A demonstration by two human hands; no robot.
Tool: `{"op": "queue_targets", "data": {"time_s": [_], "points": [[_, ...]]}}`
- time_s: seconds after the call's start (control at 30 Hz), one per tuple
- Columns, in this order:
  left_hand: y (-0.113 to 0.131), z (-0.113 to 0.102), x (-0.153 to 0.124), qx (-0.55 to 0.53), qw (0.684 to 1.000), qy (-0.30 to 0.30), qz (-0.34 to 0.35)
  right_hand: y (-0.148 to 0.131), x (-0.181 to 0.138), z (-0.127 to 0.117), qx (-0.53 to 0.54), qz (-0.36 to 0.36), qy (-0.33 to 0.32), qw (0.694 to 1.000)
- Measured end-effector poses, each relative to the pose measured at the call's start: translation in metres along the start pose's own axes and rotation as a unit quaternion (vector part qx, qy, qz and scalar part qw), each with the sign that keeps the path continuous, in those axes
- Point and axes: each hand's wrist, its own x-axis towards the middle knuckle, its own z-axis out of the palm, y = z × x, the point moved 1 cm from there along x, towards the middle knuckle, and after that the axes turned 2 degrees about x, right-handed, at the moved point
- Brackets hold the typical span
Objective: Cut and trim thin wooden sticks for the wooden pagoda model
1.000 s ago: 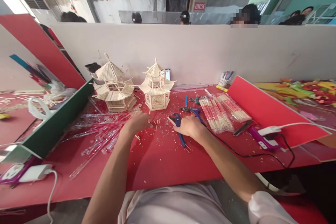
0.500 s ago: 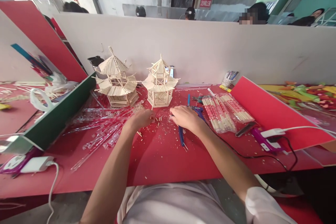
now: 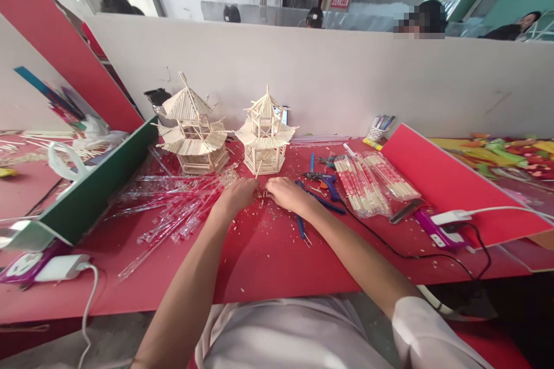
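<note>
At frame centre, the left hand (image 3: 242,194) pinches a stick (image 3: 258,171), grip of the right hand (image 3: 285,192) not determinable — a forward slip could knock the tower (image 3: 265,144) standing just beyond.

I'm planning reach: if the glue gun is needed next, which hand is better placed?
Probably the right hand: the glue gun lies nearer to it, on its outer side. The left hand is farther away and seems to hold a thin stick.

The pagodas (image 3: 266,143) look matt, ridged wood, the wrappers (image 3: 184,202) glossy, crinkled plastic.
</note>
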Motion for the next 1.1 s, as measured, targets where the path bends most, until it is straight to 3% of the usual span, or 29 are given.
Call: {"op": "queue_targets", "data": {"time_s": [0.17, 0.3, 0.4, 0.5, 0.6, 0.7, 0.83, 0.93, 1.1], "points": [[-0.004, 0.001, 0.0, -0.008, 1.0, 0.007, 0.012, 0.001, 0.0, 0.0, 0.031, 0.012, 0.013, 0.999], [-0.009, -0.007, -0.005, -0.037, 0.999, 0.009, 0.032, 0.002, -0.007, -0.012, 0.138, 0.045, 0.056, 0.988], [-0.007, -0.016, -0.008, -0.108, 0.993, 0.02, 0.035, 0.004, -0.012, -0.02, 0.274, 0.076, 0.084, 0.955], [0.0, -0.022, -0.009, -0.196, 0.979, 0.029, 0.04, 0.007, -0.012, -0.019, 0.406, 0.069, 0.118, 0.904], [0.003, -0.023, -0.008, -0.236, 0.97, 0.043, 0.038, 0.013, -0.009, -0.014, 0.469, 0.061, 0.176, 0.863], [-0.006, -0.018, -0.006, -0.187, 0.981, 0.047, 0.003, 0.019, -0.01, -0.01, 0.513, 0.075, 0.214, 0.828], [-0.016, -0.009, -0.001, -0.043, 0.999, -0.012, -0.026, 0.025, -0.016, -0.005, 0.606, 0.079, 0.168, 0.773], [-0.013, -0.007, 0.0, -0.035, 0.998, -0.033, -0.027, 0.029, -0.019, -0.001, 0.621, 0.079, 0.162, 0.763], [-0.005, -0.009, -0.003, -0.036, 0.999, -0.018, -0.034, 0.034, -0.021, 0.001, 0.61, 0.094, 0.163, 0.77]]}}
